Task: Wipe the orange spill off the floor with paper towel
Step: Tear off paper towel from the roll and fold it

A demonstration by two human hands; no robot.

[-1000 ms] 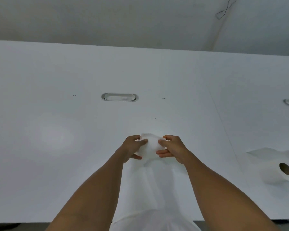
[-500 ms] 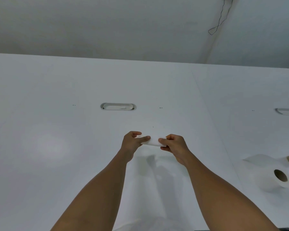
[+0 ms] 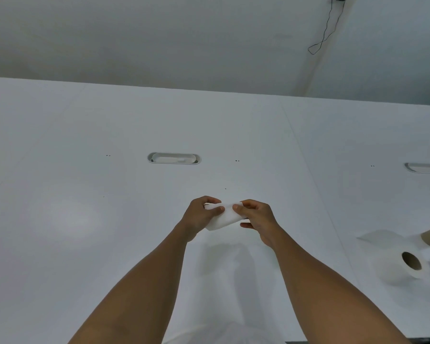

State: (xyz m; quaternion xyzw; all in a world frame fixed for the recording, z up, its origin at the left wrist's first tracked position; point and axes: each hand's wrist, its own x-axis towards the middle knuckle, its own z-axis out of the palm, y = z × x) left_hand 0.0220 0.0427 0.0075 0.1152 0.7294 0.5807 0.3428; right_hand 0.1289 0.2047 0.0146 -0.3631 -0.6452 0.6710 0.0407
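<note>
At frame centre, left hand [image 3: 201, 214] and right hand [image 3: 255, 217] pinch a folded towel [image 3: 221, 218] above the table [image 3: 85, 244]; roll [image 3: 405, 263] lies lower right; no spill in view, so wiping seems not yet begun.

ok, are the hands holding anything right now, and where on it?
Yes. Both hands pinch one folded paper towel above the white table: the left hand grips its left end, the right hand its right end.
</note>
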